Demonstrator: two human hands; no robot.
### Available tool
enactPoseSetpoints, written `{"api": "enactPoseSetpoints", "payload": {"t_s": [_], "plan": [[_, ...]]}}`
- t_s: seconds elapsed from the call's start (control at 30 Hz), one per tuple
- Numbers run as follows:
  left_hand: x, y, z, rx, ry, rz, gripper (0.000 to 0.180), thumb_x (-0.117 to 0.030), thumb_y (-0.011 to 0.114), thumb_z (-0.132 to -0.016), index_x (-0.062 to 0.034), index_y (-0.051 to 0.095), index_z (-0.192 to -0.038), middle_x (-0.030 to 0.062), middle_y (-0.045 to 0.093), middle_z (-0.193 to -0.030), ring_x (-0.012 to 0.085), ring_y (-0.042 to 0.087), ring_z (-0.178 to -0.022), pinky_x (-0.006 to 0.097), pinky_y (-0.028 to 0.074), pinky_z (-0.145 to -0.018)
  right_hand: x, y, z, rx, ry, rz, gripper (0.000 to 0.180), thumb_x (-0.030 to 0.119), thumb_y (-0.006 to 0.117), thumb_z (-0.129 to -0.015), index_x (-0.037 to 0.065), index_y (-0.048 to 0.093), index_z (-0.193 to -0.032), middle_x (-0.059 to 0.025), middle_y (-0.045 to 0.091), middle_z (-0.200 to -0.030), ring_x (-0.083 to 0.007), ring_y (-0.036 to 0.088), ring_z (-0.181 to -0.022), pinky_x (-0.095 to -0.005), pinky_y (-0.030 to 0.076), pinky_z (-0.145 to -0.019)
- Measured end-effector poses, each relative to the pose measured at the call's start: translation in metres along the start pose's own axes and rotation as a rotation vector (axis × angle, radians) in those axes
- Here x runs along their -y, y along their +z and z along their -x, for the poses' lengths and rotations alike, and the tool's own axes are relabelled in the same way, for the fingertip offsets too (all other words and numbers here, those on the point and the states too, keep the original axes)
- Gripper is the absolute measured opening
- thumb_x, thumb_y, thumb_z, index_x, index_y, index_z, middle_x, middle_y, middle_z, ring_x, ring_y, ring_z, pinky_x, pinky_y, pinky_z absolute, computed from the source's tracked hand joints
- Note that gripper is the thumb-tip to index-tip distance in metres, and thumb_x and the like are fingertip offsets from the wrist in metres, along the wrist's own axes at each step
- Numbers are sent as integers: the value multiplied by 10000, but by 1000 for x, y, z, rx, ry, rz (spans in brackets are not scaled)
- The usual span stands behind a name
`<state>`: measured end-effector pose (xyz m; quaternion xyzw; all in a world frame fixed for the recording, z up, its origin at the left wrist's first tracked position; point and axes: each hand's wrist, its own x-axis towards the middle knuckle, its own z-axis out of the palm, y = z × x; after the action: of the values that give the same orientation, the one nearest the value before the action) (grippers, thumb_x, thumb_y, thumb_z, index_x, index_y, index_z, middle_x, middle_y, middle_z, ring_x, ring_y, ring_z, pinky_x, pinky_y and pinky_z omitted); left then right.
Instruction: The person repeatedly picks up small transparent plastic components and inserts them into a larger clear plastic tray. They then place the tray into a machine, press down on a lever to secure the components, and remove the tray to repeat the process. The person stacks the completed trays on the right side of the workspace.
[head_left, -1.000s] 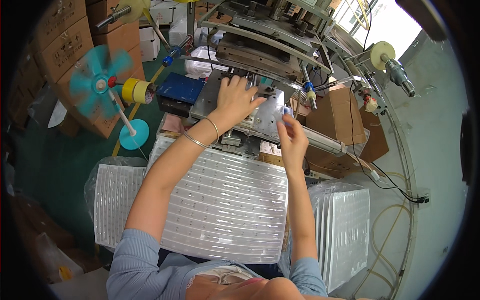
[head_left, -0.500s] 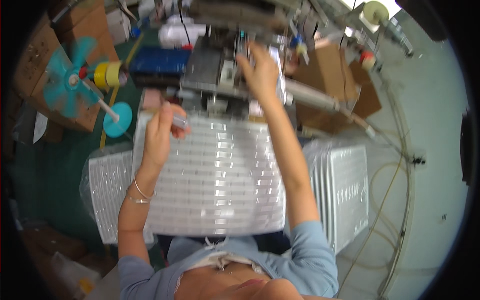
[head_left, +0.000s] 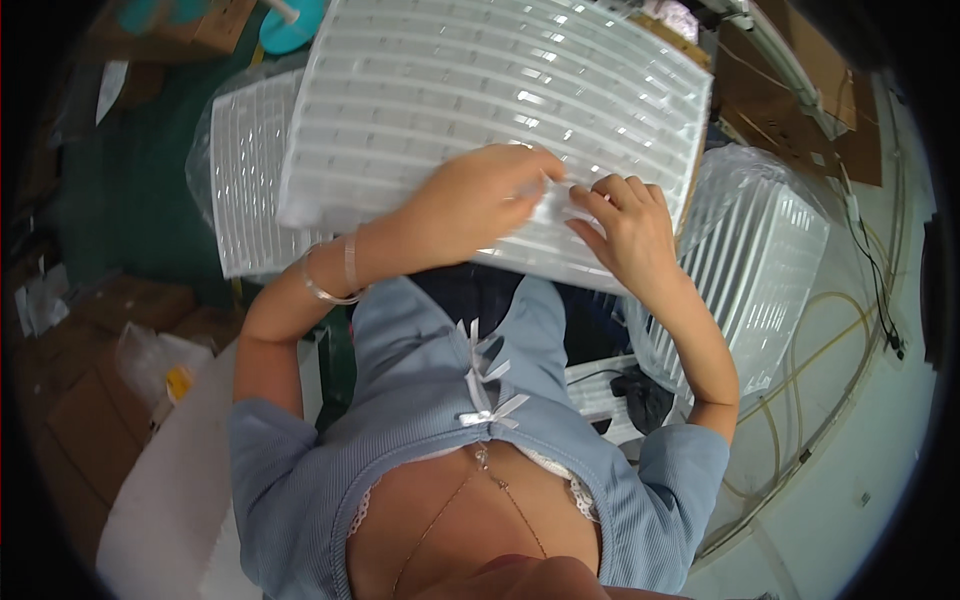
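Note:
A large white tray (head_left: 390, 120) with rows of narrow slots lies before me, many slots holding small clear shiny pieces. Over its near right part, my left hand (head_left: 480, 200) is closed on a small clear plastic piece (head_left: 527, 188), partly hidden by the fingers and blurred. Just to its right, my right hand (head_left: 632, 232) is above the tray's near right corner, fingers bent and thumb held apart from the index finger. Between both sets of fingertips the tray surface glints, so whether a piece touches the right fingertips is unclear.
A second slotted tray (head_left: 250, 180) in clear plastic wrap stands at the left. Wrapped stacked trays (head_left: 755, 270) stand at the right. Cardboard boxes (head_left: 790, 130) are at the far right, with a hose (head_left: 830, 320) along the wall. A fan base (head_left: 290, 25) shows far left.
My view has tilted down toward my body. My right hand has come back from the machine to the tray's near edge, and my left hand has moved right and nearer, beside it.

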<state>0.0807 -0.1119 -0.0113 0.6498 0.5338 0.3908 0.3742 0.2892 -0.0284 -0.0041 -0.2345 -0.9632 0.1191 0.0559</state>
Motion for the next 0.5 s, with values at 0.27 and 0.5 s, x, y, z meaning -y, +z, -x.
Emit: {"api": "enactPoseSetpoints", "payload": {"t_s": [0.27,0.5], "plan": [[19,31,20,206,324,-810,117,-106,578,-715,-97,544,-827,28,500,-791,184,488,-853,307,374,-709,-1,10,8,-39,-8,-146,292,102,740,-666,85,578,-909,-41,582,-877,-235,577,-808,-353,437,-716],[21,12,11,101,330,-598,140,-21,561,-705,-66,555,-838,53,535,-814,220,517,-837,325,417,-716,-23,-30,-13,-338,428,-548,168,80,643,-829,15,530,-934,-75,620,-970,-166,607,-797,-260,470,-659]]}}
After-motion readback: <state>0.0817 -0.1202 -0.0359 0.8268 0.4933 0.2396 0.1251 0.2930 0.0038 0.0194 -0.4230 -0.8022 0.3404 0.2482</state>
